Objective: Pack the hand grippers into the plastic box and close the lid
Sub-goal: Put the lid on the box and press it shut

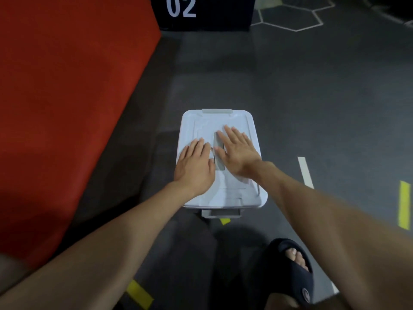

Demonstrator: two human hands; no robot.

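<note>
The plastic box sits on the dark floor at the centre of the frame, its pale lid already laid across the top. Both hands lie flat on the lid with fingers straight, holding nothing: the left hand toward the lid's left half, the right hand just right of the grey handle set along the middle. The hand grippers cannot be seen through the lid. The lid looks like thin, smooth, slightly flexible plastic, light and likely to bow under the palms, so pressure is probably best moved to the rim and the grey latches, far and near, which appears unfastened.
</note>
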